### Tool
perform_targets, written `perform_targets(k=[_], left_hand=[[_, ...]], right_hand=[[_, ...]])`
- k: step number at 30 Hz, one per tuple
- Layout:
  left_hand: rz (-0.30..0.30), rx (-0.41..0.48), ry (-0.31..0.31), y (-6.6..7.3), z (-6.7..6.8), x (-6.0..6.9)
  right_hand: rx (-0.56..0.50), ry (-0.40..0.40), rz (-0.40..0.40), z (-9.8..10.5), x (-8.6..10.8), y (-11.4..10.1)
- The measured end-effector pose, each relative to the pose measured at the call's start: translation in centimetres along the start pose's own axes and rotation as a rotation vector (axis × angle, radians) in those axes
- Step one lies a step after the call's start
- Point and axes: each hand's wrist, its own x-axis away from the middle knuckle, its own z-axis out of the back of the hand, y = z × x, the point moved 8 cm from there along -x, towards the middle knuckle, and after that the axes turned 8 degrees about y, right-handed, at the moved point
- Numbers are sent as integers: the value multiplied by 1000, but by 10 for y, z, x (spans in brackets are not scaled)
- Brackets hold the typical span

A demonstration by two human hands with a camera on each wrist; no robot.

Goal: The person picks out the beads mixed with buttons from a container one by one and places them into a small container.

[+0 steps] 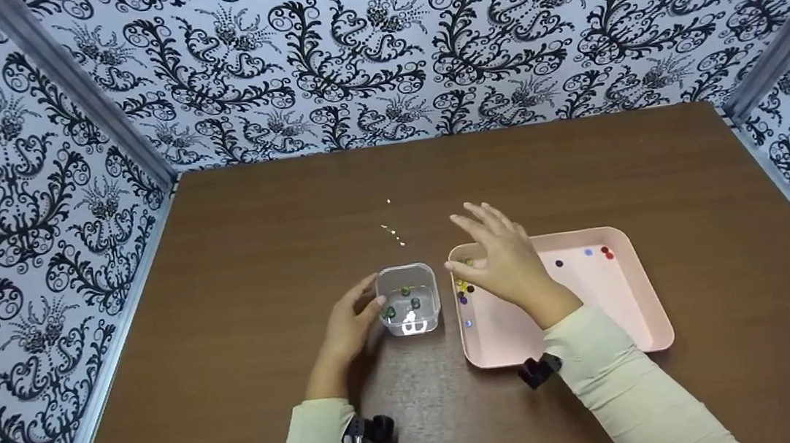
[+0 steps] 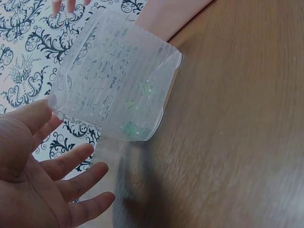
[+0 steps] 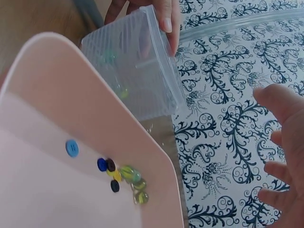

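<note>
Your right hand [image 1: 506, 261], fingers spread, nothing visible between, hovers over far-left corner of pale-pink rectangular plastic tray [image 1: 623, 293]; yellow-green glass marbles [image 3: 141, 197], round, lie below, nearer that hand; your left hand [image 1: 347, 325] pinches left rim of clear square plastic tub [image 1: 437, 298], left of tray; three green glass marbles [image 1: 415, 304] inside tub; tray's right: two round red buttons [image 1: 609, 255], one black button [image 1: 559, 263], one light-blue button [image 1: 588, 252]; tray's left: marbles, buttons bunched, count unclear.
</note>
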Motion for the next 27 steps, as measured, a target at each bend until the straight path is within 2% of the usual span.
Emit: perform_targets(k=[8, 12, 27], left_hand=[[-19, -17, -26, 0, -1, -1], [-6, -10, -26, 0, -1, 0], [-26, -5, -21, 2, -1, 0]], right_hand=[[88, -4, -4, 5, -1, 7], [105, -16, -12, 4, -2, 12], [72, -43, -43, 6, -4, 35]])
